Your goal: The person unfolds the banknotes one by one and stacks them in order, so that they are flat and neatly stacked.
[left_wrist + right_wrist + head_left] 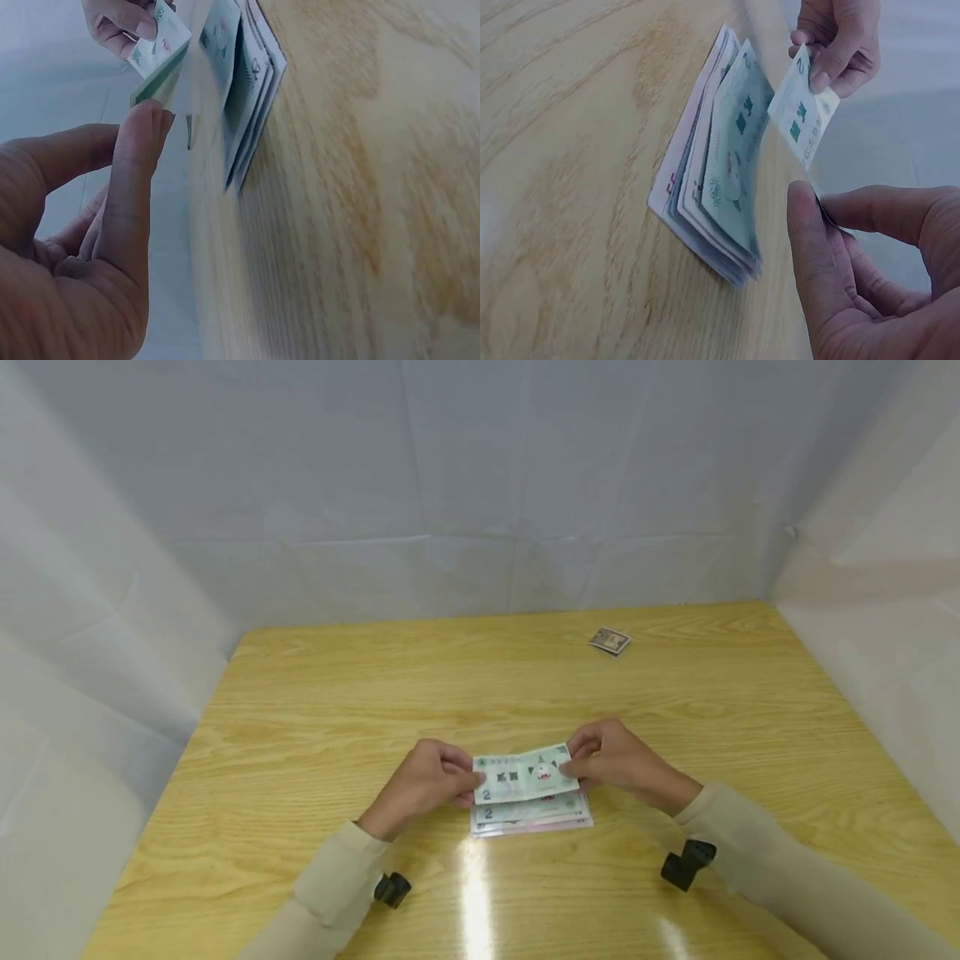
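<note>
A pale green banknote (pixel 521 777) marked with a 2 is held up between both hands, slightly creased at its middle. My left hand (pixel 429 783) pinches its left end between thumb and fingers. At the opposite end, my right hand (pixel 622 762) pinches the note the same way. Just below lies a stack of banknotes (pixel 735 150) on the table, a green 2 note on top and pinkish and pale ones beneath. In the left wrist view, the stack (pixel 251 97) sits apart from the held note. The held note partly covers the stack in the head view.
A small folded brown banknote (pixel 611 641) lies near the back edge of the wooden table (pixel 337 693), right of the middle. Pale cloth (pixel 480 485) hangs behind the table and along both sides. Each sleeve carries a small black device (pixel 687 864) at the wrist.
</note>
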Demonstrator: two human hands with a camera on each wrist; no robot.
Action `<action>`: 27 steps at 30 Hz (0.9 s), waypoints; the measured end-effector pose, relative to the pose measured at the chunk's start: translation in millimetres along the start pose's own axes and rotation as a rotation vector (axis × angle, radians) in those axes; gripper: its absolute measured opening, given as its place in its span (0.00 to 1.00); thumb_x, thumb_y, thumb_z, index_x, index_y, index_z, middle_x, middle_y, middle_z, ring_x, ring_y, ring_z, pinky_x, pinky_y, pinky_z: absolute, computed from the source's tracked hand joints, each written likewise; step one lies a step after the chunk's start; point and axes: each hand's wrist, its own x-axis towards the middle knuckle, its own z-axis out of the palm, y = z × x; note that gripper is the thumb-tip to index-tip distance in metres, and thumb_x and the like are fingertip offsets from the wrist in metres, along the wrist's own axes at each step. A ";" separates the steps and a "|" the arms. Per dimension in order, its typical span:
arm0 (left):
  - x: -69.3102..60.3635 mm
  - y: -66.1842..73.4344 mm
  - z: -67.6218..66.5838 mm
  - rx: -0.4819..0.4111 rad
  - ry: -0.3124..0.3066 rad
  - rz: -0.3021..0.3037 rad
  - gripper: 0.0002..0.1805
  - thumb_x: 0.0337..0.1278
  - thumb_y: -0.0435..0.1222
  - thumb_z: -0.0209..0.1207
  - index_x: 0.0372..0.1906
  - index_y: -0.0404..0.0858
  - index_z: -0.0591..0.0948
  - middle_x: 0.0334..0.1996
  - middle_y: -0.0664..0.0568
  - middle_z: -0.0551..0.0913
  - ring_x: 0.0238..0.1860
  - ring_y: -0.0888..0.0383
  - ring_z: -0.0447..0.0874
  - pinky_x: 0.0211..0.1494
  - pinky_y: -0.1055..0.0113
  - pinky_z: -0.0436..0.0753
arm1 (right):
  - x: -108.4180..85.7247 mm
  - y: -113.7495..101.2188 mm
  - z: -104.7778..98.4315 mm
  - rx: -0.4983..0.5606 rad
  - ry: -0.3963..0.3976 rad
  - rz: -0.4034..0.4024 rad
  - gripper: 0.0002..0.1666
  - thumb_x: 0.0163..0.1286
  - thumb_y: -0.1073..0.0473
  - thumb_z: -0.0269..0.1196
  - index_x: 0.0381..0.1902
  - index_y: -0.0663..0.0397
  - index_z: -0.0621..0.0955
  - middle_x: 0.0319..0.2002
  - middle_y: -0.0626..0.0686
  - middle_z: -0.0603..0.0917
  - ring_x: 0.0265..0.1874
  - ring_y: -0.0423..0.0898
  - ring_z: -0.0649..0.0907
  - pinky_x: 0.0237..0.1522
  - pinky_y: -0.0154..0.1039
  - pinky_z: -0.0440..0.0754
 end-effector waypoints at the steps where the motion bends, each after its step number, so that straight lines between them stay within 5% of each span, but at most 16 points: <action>1: -0.3 -0.7 0.2 0.011 -0.003 0.001 0.14 0.59 0.26 0.67 0.48 0.23 0.81 0.34 0.41 0.88 0.30 0.53 0.87 0.40 0.59 0.90 | 0.1 0.7 0.3 -0.003 0.001 0.010 0.08 0.64 0.68 0.70 0.38 0.66 0.81 0.35 0.60 0.80 0.34 0.50 0.85 0.38 0.44 0.90; 13: 3.0 -10.5 3.0 0.173 -0.082 0.031 0.07 0.57 0.29 0.70 0.33 0.28 0.83 0.25 0.45 0.86 0.24 0.55 0.87 0.31 0.63 0.89 | -1.1 13.0 5.1 -0.111 -0.042 -0.012 0.08 0.61 0.70 0.71 0.35 0.66 0.81 0.28 0.57 0.82 0.23 0.47 0.84 0.29 0.43 0.89; 27: 5.0 -10.9 7.1 0.492 -0.039 0.120 0.12 0.53 0.33 0.74 0.20 0.38 0.83 0.14 0.54 0.83 0.17 0.59 0.82 0.23 0.70 0.79 | 5.1 22.3 7.9 -0.282 -0.007 -0.047 0.10 0.57 0.69 0.74 0.31 0.63 0.81 0.23 0.53 0.83 0.19 0.44 0.84 0.24 0.37 0.84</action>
